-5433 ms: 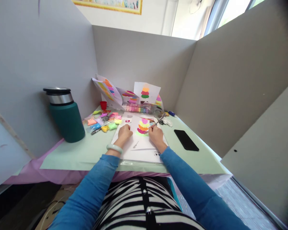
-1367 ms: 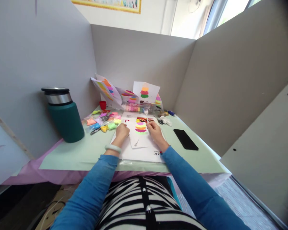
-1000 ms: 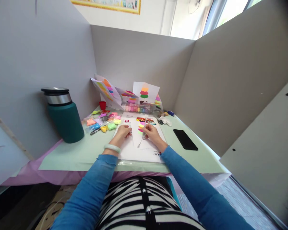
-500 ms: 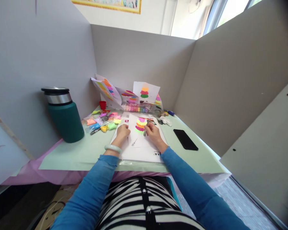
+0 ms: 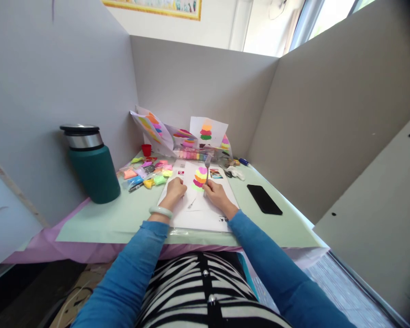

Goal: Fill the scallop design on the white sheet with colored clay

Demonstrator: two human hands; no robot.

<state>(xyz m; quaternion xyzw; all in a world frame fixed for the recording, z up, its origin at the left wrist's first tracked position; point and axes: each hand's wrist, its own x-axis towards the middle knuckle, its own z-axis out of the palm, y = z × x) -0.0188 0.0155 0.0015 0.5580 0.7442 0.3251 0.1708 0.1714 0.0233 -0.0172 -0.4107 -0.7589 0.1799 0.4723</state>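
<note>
A white sheet of paper (image 5: 205,218) lies in front of me with stacked bands of pink, yellow, orange, magenta and pale green on it. My left hand (image 5: 175,188), with a pale bangle at the wrist, is closed at the sheet's left edge, its thumb and fingers pinching there. In my right hand (image 5: 216,195) a metal fork (image 5: 207,165) is gripped by its handle, tines pointing up and away, just right of the coloured bands. Between the hands a small grey fork shape (image 5: 191,203) shows on the paper; I cannot tell whether it is drawn or real.
Left stands a green bottle (image 5: 94,171). Several bags of coloured clay (image 5: 150,171), a pen (image 5: 135,187) and a red cup (image 5: 146,150) are nearby. Painted sheets (image 5: 208,130) lean at the back. A black phone (image 5: 264,199) lies right. Grey partitions (image 5: 205,77) enclose the table.
My right hand has turned the fork so its tines now point up and away from me, above the fingers. The left hand has stayed nearly still.
</note>
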